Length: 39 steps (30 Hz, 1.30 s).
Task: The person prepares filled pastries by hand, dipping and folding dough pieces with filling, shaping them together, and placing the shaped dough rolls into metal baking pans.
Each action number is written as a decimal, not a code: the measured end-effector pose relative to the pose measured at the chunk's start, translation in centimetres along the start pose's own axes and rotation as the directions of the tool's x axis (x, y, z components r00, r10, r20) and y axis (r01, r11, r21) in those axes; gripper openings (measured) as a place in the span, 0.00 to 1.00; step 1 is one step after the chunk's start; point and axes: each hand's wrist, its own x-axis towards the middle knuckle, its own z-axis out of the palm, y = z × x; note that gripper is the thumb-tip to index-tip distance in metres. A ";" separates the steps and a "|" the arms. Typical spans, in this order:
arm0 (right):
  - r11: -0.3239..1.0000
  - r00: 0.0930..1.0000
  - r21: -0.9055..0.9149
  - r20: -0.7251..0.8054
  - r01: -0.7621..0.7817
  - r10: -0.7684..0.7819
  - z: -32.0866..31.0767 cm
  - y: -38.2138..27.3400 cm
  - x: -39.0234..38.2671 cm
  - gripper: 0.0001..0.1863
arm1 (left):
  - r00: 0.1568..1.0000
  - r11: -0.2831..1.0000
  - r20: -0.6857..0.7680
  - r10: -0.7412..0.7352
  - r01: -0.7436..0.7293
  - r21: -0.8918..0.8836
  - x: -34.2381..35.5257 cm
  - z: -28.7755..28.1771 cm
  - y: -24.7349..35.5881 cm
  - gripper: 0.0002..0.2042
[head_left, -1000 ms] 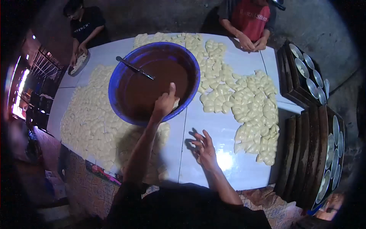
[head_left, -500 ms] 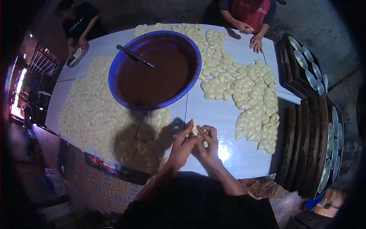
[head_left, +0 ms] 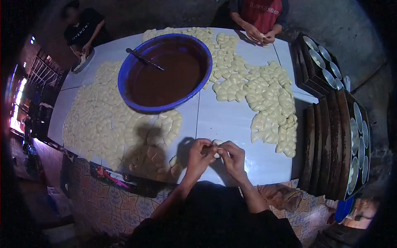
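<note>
A small piece of pale dough [head_left: 218, 142] is pinched between my two hands, just above the near part of the white table [head_left: 223, 124]. My left hand [head_left: 200, 158] has its thumb and fingers closed on the left side of it. From the right, my right hand [head_left: 233, 158] grips the same piece with thumb and fingertips. My fingers hide part of the dough. Beside my left wrist lie a few dough pieces [head_left: 175, 167], partly in shadow. Ahead and to the left stands a blue basin [head_left: 124, 97] of brown filling, with a dark-handled spoon [head_left: 144, 59] in it.
Many flattened dough pieces cover the table's left [head_left: 91, 120] and right [head_left: 271, 101]. Stacked dark trays [head_left: 331, 144] with round metal tins stand at the right edge. Across the table, one person [head_left: 260, 25] handles dough; another [head_left: 84, 31] works over a dish at far left.
My hands have turned the dough and drawn slightly apart, so more of it shows between my fingertips. The person across has brought both hands together. The view has shifted a little.
</note>
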 end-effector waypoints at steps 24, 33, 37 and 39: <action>0.957 0.960 0.073 0.045 -0.280 0.277 2.4 5.9 4.6 0.18 | 0.734 0.756 -0.429 0.527 -0.174 0.631 -4.0 -13.0 -6.1 0.10; 0.941 0.883 -0.262 0.465 0.212 -0.070 14.8 4.8 1.5 0.08 | 0.759 0.107 0.106 0.643 -0.226 0.968 -5.7 -13.3 -6.4 0.24; 0.991 0.943 0.030 0.313 -0.127 0.111 11.6 -0.5 1.5 0.05 | 0.899 0.684 -0.237 0.368 -0.089 0.724 -4.6 -13.3 -9.0 0.18; 0.983 0.979 0.134 0.175 -0.128 0.104 9.1 -2.0 1.6 0.05 | 0.938 0.623 -0.109 0.330 -0.129 0.771 -4.2 -12.2 -7.6 0.07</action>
